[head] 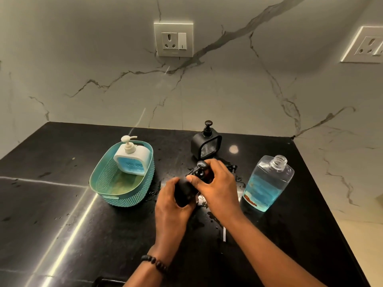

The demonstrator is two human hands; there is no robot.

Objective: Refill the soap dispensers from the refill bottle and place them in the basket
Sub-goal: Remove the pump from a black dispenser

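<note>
Head view: left hand (174, 200) wraps the body of the black dispenser (186, 192) on the wet table (62, 214); right hand (215, 183) pinches its pump top (202, 168), prob screwing it. Smooth plastic, likely slick w/ spills, so hold the body low. Uncapped refill bottle (267, 183) right of the grip, basket (122, 179) left, w/ white dispenser (132, 160) inside

Only lettering in view: red printed mark low on the front of the refill bottle (267, 183), near its base, against the blue liquid; looks like a brand word in script, too blurred and tilted to read. Wall socket plate (173, 39): faint small mark under the outlet, illegible. Second socket plate (366, 45) at right edge: no readable marking. No numbers or signs legible anywhere else
</note>
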